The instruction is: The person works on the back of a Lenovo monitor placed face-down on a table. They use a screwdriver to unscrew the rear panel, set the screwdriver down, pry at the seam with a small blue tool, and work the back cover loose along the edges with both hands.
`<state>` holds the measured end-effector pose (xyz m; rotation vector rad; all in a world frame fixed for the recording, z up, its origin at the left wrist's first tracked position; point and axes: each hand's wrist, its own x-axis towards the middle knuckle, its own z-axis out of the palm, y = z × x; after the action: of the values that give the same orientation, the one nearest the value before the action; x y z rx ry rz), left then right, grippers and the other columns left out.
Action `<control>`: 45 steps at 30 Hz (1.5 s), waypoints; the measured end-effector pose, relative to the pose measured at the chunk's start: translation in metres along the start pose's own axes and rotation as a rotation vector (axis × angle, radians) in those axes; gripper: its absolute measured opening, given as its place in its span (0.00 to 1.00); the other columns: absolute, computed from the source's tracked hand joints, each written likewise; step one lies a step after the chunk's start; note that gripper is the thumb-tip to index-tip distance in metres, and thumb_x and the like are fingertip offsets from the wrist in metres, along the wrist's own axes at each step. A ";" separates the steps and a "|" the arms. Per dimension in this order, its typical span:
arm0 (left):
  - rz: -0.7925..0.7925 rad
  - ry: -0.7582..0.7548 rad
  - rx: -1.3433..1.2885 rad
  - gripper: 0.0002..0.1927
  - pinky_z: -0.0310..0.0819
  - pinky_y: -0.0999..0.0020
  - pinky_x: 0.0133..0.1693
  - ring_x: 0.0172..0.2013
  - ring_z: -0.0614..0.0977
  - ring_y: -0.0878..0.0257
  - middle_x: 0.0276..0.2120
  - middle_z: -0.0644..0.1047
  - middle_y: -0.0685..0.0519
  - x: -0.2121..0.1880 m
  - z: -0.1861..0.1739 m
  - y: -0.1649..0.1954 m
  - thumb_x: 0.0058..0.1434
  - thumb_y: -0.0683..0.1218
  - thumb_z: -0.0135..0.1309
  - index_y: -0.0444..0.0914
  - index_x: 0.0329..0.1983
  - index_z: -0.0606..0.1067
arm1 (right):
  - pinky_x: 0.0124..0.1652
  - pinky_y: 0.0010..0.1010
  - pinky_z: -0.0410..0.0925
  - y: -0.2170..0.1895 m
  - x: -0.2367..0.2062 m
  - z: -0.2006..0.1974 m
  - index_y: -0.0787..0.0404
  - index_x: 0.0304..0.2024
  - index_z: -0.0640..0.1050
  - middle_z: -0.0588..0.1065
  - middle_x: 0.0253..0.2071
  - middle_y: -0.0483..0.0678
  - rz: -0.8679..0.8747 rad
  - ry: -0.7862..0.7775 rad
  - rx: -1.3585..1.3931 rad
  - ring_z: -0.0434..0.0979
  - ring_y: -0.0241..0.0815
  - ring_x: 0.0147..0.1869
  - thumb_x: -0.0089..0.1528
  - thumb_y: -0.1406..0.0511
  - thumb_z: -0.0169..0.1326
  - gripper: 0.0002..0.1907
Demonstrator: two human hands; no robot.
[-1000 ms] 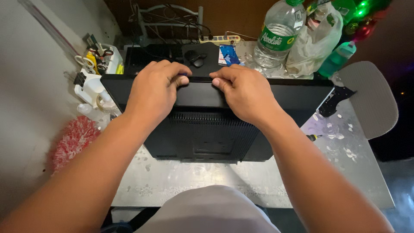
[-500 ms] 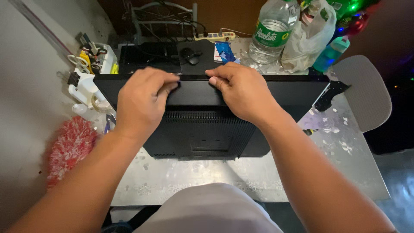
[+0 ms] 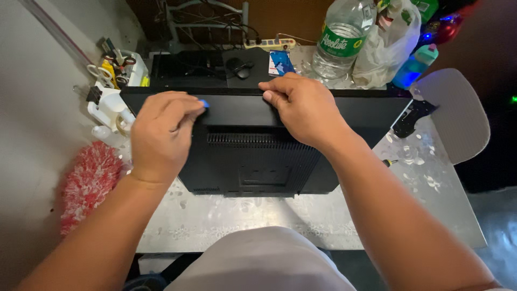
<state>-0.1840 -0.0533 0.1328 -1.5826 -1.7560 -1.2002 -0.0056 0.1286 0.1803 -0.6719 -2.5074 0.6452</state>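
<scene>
grey walls close in a cramped corner where a pale, speckled desk (image 3: 323,215) carries a black monitor (image 3: 253,161) lying face down, its vented back panel up, filling the middle of the view. both hands rest on the far edge of that monitor, toward twelve o'clock. the left hand (image 3: 161,132) sits at about ten o'clock from the monitor's centre, fingers curled together and pinching a small blue pick (image 3: 203,103) whose tip shows just past the fingertips, against the seam of the casing. the right hand (image 3: 304,108) lies at about one o'clock, fingers bent and pressed down on the same edge, thumb tucked near the seam; whether it holds anything cannot be told. beyond the monitor at twelve o'clock stand a black box with a dark mouse (image 3: 239,67) on it, a blue card (image 3: 281,62), and a white power strip (image 3: 269,44). at one o'clock a large clear water bottle (image 3: 342,37) stands upright beside a white plastic bag (image 3: 388,46). at ten o'clock a white holder (image 3: 121,67) keeps scissors and tools, and at eight o'clock a red and white duster (image 3: 86,180) lies by the wall. a black bracket (image 3: 412,116) rests at three o'clock, near a grey chair (image 3: 458,116).
</scene>
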 end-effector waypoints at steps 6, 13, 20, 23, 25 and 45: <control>-0.064 -0.023 0.053 0.07 0.77 0.63 0.46 0.45 0.82 0.54 0.44 0.81 0.51 -0.004 -0.011 -0.011 0.66 0.35 0.64 0.37 0.45 0.81 | 0.47 0.41 0.69 -0.002 -0.004 -0.001 0.56 0.50 0.83 0.80 0.43 0.50 -0.019 0.000 -0.004 0.79 0.53 0.47 0.66 0.60 0.54 0.13; -0.037 -0.067 0.091 0.04 0.76 0.61 0.39 0.39 0.82 0.55 0.35 0.77 0.50 0.006 -0.008 -0.010 0.63 0.36 0.66 0.36 0.38 0.81 | 0.45 0.40 0.69 -0.004 -0.004 -0.001 0.55 0.50 0.83 0.80 0.43 0.49 0.033 -0.013 -0.007 0.80 0.52 0.45 0.65 0.60 0.54 0.13; -0.100 -0.106 0.008 0.06 0.77 0.63 0.41 0.40 0.82 0.56 0.37 0.78 0.50 0.017 0.000 -0.009 0.61 0.37 0.65 0.36 0.40 0.81 | 0.44 0.40 0.69 0.000 -0.002 0.001 0.55 0.50 0.83 0.80 0.42 0.50 0.004 0.014 -0.012 0.79 0.53 0.44 0.65 0.61 0.55 0.13; -0.073 -0.087 0.084 0.07 0.75 0.59 0.41 0.39 0.80 0.51 0.37 0.80 0.49 0.021 0.000 -0.011 0.60 0.40 0.67 0.36 0.41 0.82 | 0.45 0.40 0.69 0.001 -0.002 0.000 0.57 0.49 0.83 0.80 0.43 0.49 -0.046 0.030 0.010 0.79 0.52 0.46 0.65 0.61 0.55 0.13; -0.071 -0.089 0.080 0.08 0.75 0.59 0.42 0.39 0.80 0.50 0.38 0.81 0.48 0.023 0.001 -0.012 0.62 0.40 0.66 0.36 0.44 0.81 | 0.45 0.41 0.69 0.001 -0.004 0.000 0.57 0.50 0.83 0.80 0.42 0.50 -0.049 0.029 -0.009 0.79 0.53 0.46 0.66 0.61 0.55 0.13; -0.153 -0.126 -0.046 0.07 0.75 0.60 0.45 0.40 0.80 0.52 0.38 0.82 0.49 0.007 0.007 0.012 0.59 0.34 0.54 0.38 0.36 0.80 | 0.45 0.41 0.69 0.000 -0.003 0.002 0.56 0.49 0.83 0.80 0.42 0.49 -0.064 0.048 -0.034 0.79 0.53 0.46 0.66 0.61 0.55 0.12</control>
<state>-0.1732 -0.0440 0.1386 -1.6053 -1.9737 -1.2433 -0.0040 0.1263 0.1780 -0.6101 -2.4900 0.5580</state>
